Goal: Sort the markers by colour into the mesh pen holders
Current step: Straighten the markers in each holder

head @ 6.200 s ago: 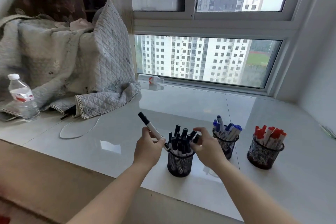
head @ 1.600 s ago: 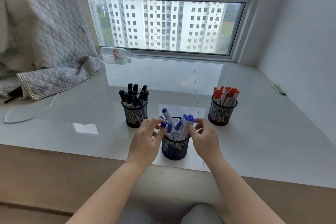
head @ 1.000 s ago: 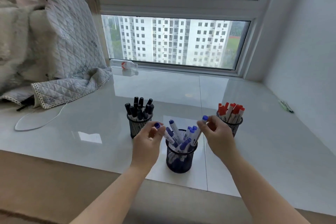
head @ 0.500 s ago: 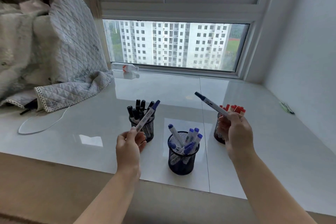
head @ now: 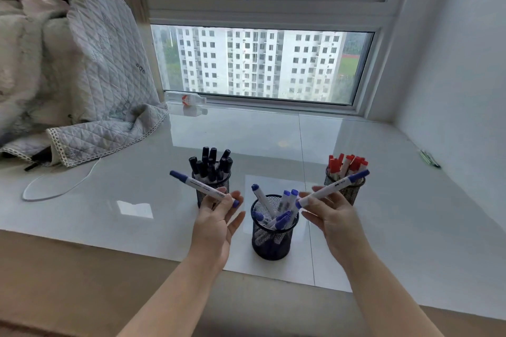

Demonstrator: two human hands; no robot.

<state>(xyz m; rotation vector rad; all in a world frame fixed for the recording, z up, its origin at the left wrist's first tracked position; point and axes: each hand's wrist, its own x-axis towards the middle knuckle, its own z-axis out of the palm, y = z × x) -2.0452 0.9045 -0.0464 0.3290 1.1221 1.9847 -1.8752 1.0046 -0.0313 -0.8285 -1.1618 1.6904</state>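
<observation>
Left hand [head: 216, 223]: pinching one blue marker [head: 204, 188]. Right hand [head: 332, 217]: pinching another blue marker [head: 332, 189]. Both above middle mesh holder [head: 272, 238] on surface [head: 397, 216].

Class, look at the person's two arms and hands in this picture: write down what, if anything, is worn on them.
Nothing worn shows: the left hand and right hand are gloveless, with no visible rings, and both forearms are bare to the frame edge, with no sleeve, watch or bracelet.

Both hands lowered, blue markers [head: 204, 188] [head: 332, 188] tilted flatter, apparently resting on fingers
</observation>
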